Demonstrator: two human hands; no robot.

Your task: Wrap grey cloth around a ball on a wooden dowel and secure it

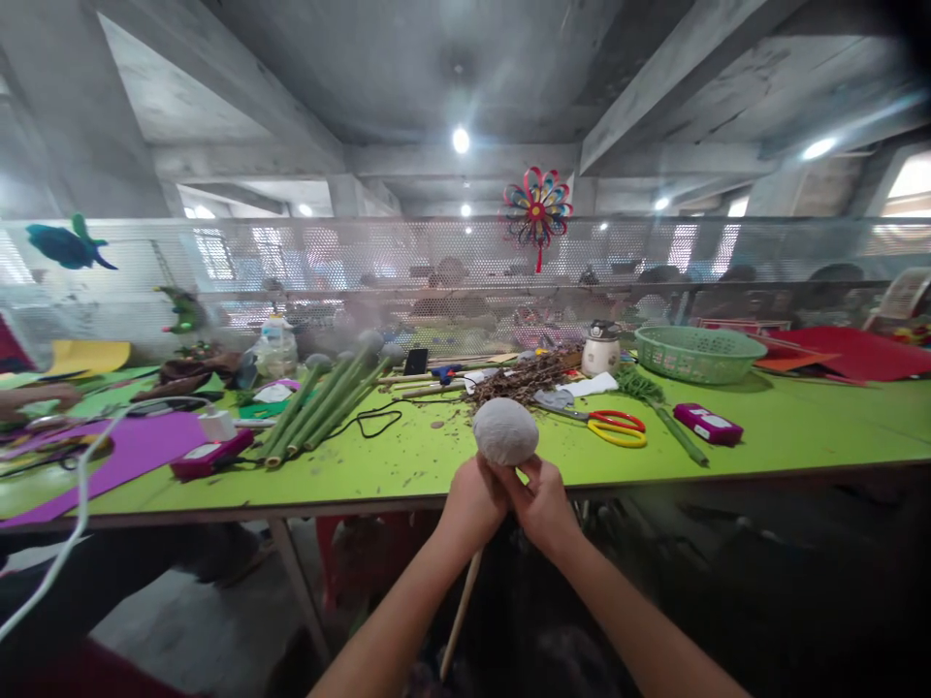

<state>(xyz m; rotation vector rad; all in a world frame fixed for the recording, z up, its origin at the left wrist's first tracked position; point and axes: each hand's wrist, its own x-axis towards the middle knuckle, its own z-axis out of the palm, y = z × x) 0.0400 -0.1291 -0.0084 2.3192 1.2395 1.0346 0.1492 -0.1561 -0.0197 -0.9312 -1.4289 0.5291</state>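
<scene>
A rounded grey ball (505, 431), seemingly wrapped in cloth, sits on top of a thin wooden stick (461, 620) at the table's front edge. My left hand (471, 502) is closed just beneath the ball, around where the stick meets it. Fingers of my right hand (542, 496) pinch at the underside of the ball; what exactly lies between them is hidden. Behind the ball is a heap of dry brown twigs (528, 373). Scissors with red and yellow handles (617, 427) lie to the right of it.
Green wrapped stems (320, 412) lie left on the green table (422, 465), near a purple box (210, 456). To the right are a green basket (698, 354), a white jar (600, 351) and another purple box (709, 424). Another person's hand (48, 397) shows far left, near a white cable (81, 494).
</scene>
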